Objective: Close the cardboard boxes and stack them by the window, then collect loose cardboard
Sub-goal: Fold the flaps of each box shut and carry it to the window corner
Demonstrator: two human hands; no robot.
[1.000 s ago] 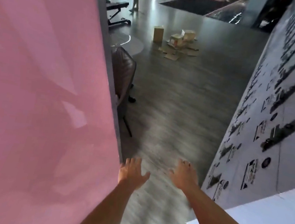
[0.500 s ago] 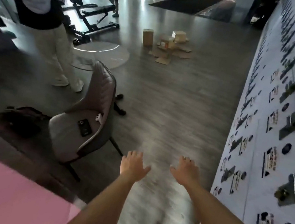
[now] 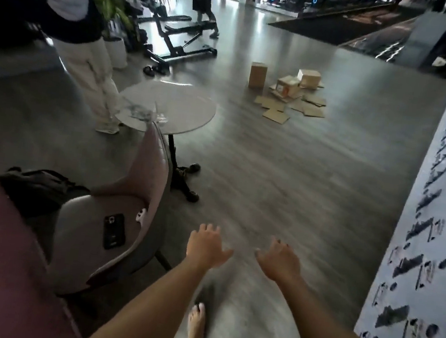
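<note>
Both hands reach forward over the floor [image 3: 285, 176], the left hand [image 3: 206, 247] and right hand [image 3: 279, 261] each with a wide, empty grip, fingers spread. Far ahead on the floor stand three cardboard boxes [image 3: 289, 85], well apart from the hands, with loose cardboard [image 3: 291, 107] lying flat just beside them.

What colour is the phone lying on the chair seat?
Black: the phone on the grey chair seat, in the head view.

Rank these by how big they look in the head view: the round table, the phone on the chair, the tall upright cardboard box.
1. Round table
2. Phone and tall upright box look alike; the box lies much farther off, so no ranking.
</note>
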